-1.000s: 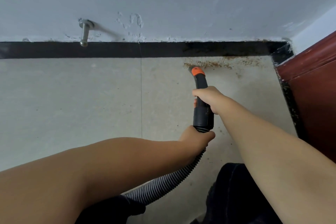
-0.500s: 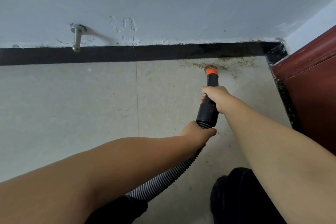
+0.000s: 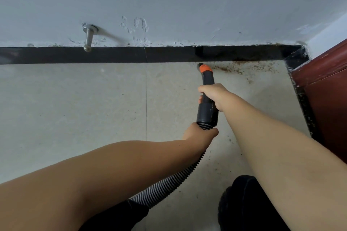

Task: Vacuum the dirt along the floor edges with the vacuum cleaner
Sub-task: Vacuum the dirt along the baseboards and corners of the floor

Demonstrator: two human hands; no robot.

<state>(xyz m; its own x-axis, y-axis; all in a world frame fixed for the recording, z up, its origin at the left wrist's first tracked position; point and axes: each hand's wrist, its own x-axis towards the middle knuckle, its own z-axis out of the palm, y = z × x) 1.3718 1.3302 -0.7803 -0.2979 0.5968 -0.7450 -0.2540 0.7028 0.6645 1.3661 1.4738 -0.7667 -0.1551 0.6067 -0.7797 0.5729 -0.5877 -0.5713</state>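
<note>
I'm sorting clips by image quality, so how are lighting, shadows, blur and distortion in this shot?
Head view: soft, even light with no harsh glare; the metal door stop throws a faint shadow rightward on the wall. Focus is sharp on the orange nozzle tip and the dirt. Wide-angle stretch enlarges both forearms near the bottom edge, and the black baseboard dims slightly at far left.
</note>
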